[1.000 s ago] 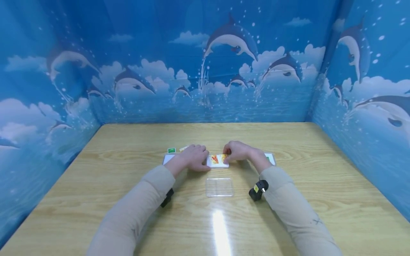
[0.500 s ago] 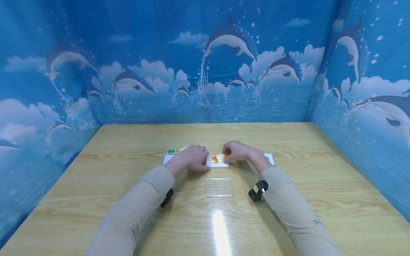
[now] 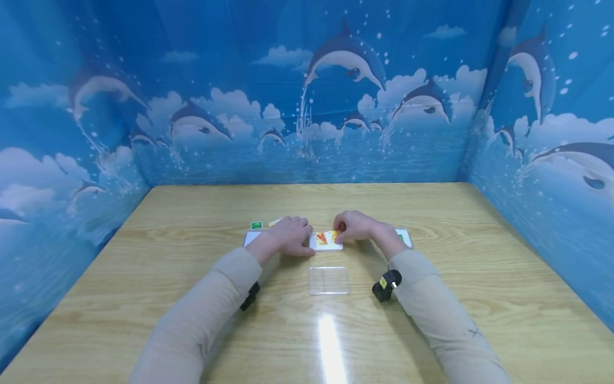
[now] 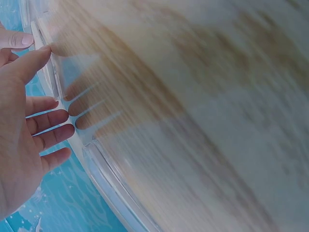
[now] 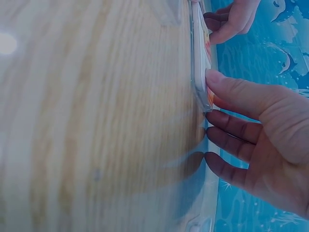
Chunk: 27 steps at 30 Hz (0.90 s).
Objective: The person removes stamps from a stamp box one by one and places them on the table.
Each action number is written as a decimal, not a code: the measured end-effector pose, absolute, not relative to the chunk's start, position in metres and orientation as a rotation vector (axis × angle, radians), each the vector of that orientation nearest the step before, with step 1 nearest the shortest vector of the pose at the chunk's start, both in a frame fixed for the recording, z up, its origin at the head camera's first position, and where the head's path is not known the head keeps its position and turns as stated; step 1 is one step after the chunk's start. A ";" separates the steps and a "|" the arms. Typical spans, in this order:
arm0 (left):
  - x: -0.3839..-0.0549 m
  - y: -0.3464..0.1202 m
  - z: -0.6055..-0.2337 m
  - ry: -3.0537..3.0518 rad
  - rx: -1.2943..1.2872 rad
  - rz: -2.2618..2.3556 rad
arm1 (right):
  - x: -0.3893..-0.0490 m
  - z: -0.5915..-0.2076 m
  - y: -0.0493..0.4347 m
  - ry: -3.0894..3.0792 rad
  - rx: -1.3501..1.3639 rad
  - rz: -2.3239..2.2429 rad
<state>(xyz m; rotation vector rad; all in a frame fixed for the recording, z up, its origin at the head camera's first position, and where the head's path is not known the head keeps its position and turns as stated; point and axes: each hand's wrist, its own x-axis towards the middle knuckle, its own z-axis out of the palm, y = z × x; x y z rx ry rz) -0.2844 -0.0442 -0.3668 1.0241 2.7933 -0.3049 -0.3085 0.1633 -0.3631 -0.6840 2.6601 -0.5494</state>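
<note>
A white stack of picture cards (image 3: 321,240) with orange and yellow prints lies in a clear plastic case at mid-table. My left hand (image 3: 290,236) rests at the stack's left end. Its thumb (image 4: 36,60) touches the case edge and its other fingers, loosely straight, rest on the tabletop. At the right end my right hand (image 3: 356,226) pinches the cards, thumb (image 5: 224,83) on the top edge and index finger mostly hidden behind it. The remaining right fingers touch the table.
A clear plastic tray or lid (image 3: 328,281) lies nearer me. Partly covered by my left arm is a flat case (image 3: 252,238), with a small green card (image 3: 257,225) behind it and a pale yellowish card (image 3: 275,222). Another case (image 3: 405,238) with a green print sits beyond my right wrist.
</note>
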 end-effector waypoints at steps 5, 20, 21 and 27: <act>-0.285 -0.045 -0.367 2.796 1.028 -0.312 | -0.308 -0.363 0.162 2.659 -0.664 -0.558; -0.285 -0.045 -0.368 2.791 1.026 -0.287 | -0.309 -0.361 0.164 2.648 -0.677 -0.525; -0.285 -0.045 -0.368 2.791 1.023 -0.274 | -0.310 -0.361 0.164 2.644 -0.681 -0.525; -0.287 -0.045 -0.368 2.795 1.020 -0.262 | -0.311 -0.360 0.164 2.631 -0.671 -0.508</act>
